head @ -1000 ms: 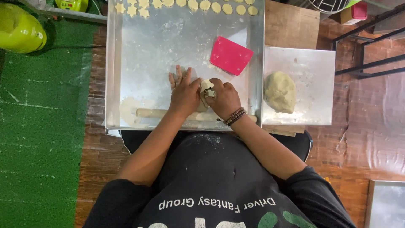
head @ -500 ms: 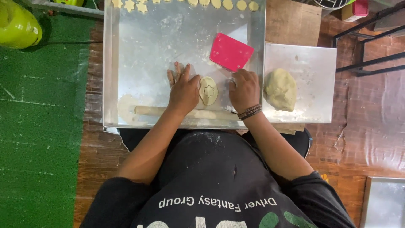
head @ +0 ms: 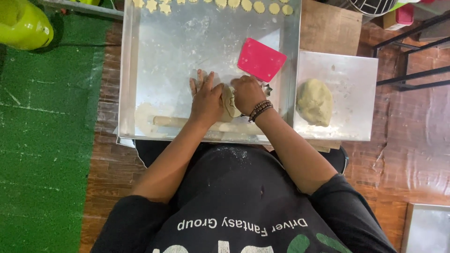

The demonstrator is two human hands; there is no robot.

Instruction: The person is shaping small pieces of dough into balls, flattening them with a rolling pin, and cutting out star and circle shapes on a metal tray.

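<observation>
While the left hand (head: 206, 98) lies flat on the tray (head: 140, 70), the right hand (head: 247, 93) has come back onto the dough (head: 228, 102).
Half a second ago the right hand sat off to the right and the small flattened dough lay bare between the hands; now both close in on it, right fingers curled over its edge, near the rolling pin (head: 178, 122). A cutter (head: 267, 89) peeks out right of the hand, below the pink scraper (head: 261, 59). Shaping goes on.
</observation>
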